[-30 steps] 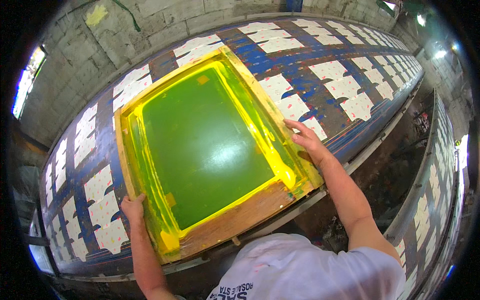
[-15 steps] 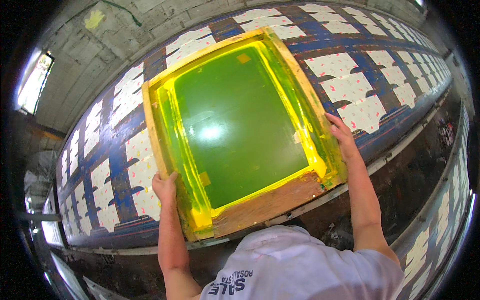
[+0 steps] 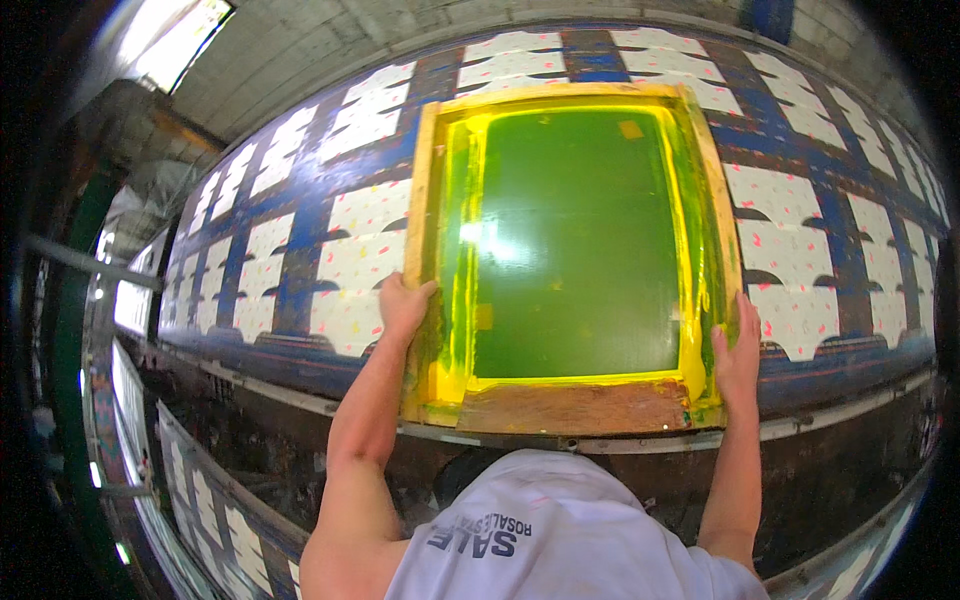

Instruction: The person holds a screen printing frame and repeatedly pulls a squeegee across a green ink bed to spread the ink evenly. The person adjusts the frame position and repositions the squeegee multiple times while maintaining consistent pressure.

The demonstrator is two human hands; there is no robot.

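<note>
A screen-printing frame (image 3: 560, 95) with wooden rails lies over the long table in front of me. Its green mesh (image 3: 580, 250) is edged with wet-looking yellow ink (image 3: 692, 330), and a brown wooden strip (image 3: 575, 408) runs along the near side. My left hand (image 3: 404, 306) is closed on the left rail, thumb on top. On the opposite rail, lower down, my right hand (image 3: 738, 358) grips with its thumb on the inner side and fingers outside. What lies beneath the frame is hidden.
White cut pieces (image 3: 785, 255) with small pink and yellow marks lie in rows along the blue-stained table (image 3: 300, 265). A metal rail (image 3: 800, 428) follows its near edge. Another table with white pieces (image 3: 250, 540) stands at lower left. Behind rises a block wall (image 3: 300, 50).
My view has turned, so the frame and table now look level and the frame sits further right. Both hands keep their hold on the rails.
</note>
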